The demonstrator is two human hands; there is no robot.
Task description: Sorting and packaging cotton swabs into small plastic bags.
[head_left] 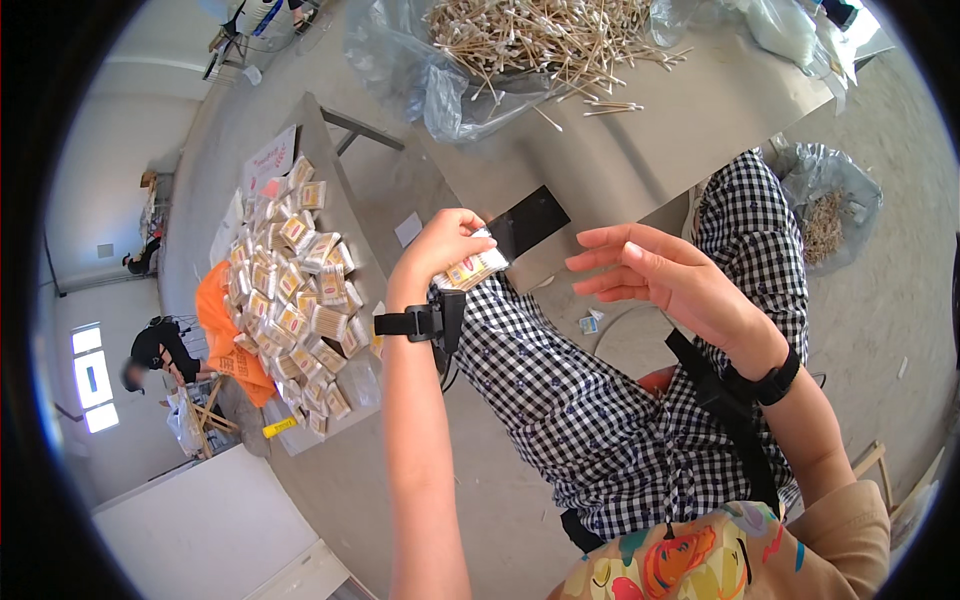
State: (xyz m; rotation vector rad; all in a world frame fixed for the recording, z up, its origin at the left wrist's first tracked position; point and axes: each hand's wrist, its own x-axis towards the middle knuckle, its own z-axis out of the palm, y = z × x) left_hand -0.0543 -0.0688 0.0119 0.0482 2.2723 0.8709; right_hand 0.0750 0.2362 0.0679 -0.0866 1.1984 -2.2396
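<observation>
My left hand (447,246) grips a small clear packet of cotton swabs (470,270) with a yellow and red label, held above my left thigh. To its right, my right hand (650,265) is raised with fingers stretched out and nothing in it. Just beyond the packet, a flat black pad (532,220) lies at the near edge of the metal table (600,150). Farther back on that table is a big heap of loose cotton swabs (550,40), lying on clear plastic (455,105).
Left of me, a side table (345,190) bears a large pile of filled swab packets (300,290) beside an orange bag (228,335). Right of my legs, a plastic-lined container (825,220) holds more swabs. Another person (165,350) bends at the far left.
</observation>
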